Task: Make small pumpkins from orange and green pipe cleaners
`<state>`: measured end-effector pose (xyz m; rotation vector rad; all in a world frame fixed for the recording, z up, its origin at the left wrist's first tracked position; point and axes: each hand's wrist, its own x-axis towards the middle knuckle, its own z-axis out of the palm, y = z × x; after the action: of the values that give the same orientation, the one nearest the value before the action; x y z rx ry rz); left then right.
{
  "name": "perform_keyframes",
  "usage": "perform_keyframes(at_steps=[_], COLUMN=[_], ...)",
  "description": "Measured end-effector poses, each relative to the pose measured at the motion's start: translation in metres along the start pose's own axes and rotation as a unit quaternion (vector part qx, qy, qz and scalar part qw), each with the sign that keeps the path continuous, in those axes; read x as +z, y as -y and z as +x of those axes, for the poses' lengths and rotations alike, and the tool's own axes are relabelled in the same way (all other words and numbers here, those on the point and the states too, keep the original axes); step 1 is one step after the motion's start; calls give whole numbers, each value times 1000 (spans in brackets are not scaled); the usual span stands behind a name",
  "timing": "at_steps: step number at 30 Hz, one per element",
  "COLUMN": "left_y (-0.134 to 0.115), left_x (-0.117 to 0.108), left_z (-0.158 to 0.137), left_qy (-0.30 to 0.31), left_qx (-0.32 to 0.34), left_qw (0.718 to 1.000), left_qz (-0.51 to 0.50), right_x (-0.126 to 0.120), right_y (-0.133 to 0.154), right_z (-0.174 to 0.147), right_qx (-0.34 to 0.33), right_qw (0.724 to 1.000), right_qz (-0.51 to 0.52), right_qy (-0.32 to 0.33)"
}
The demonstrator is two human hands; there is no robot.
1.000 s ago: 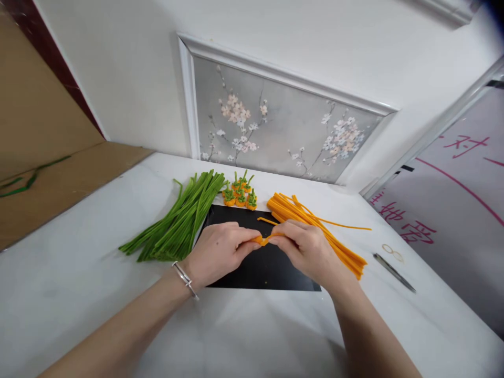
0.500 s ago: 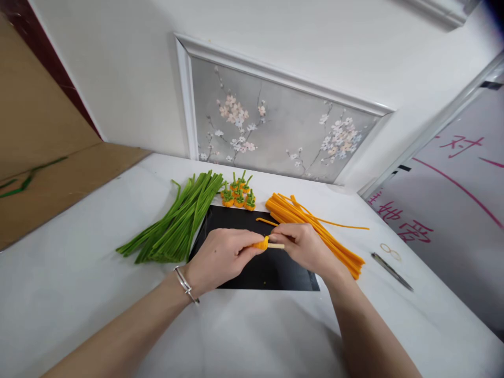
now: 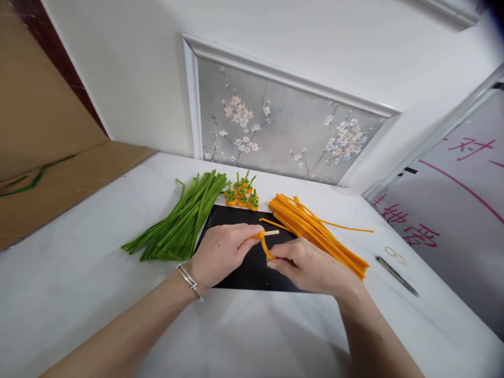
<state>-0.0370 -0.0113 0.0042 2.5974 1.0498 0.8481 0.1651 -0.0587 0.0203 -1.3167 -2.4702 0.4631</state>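
Observation:
My left hand (image 3: 230,249) pinches a thin pale wooden stick (image 3: 271,232) where an orange pipe cleaner (image 3: 264,245) is coiled around it. The bare end of the stick points right. From the coil, the pipe cleaner's free end bends down into the closed fingers of my right hand (image 3: 301,262). Both hands are above a black mat (image 3: 252,270). To the right lies a bundle of orange pipe cleaners (image 3: 318,231), and a bundle of green pipe cleaners (image 3: 185,223) is on the left. Part of the coil is hidden by my left fingers.
Several small orange and green pipe-cleaner pieces (image 3: 242,195) stand behind the mat. A dark pen-like tool (image 3: 397,275) and a pair of thin rings (image 3: 395,255) lie at the right. Cardboard (image 3: 79,178) borders the left, a whiteboard (image 3: 452,210) the right.
My right hand has moved down and slightly right from beside the stick, with the orange pipe cleaner's end now stretched toward me. The stick has tilted up a little. The view has shifted slightly.

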Motion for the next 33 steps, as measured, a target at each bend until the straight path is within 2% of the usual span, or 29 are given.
perform_keyframes(at_steps=[7, 14, 19, 25, 33], left_y=[0, 0, -4, -5, -5], left_x=[-2, -1, -1, -1, 1], left_z=[0, 0, 1, 1, -1], left_qy=[31, 41, 37, 19, -16], left_qx=[-5, 34, 56, 78, 94], left_qw=[998, 996, 995, 995, 995], left_qz=[46, 67, 69, 59, 9], right_x=[-6, -5, -3, -2, 5], right_y=[8, 1, -8, -16, -22], right_z=[-4, 0, 5, 9, 11], right_qx=[-8, -20, 11, 57, 70], right_qw=[999, 986, 972, 972, 982], right_qz=[-40, 21, 29, 47, 64], right_qy=[-33, -163, -231, -221, -162])
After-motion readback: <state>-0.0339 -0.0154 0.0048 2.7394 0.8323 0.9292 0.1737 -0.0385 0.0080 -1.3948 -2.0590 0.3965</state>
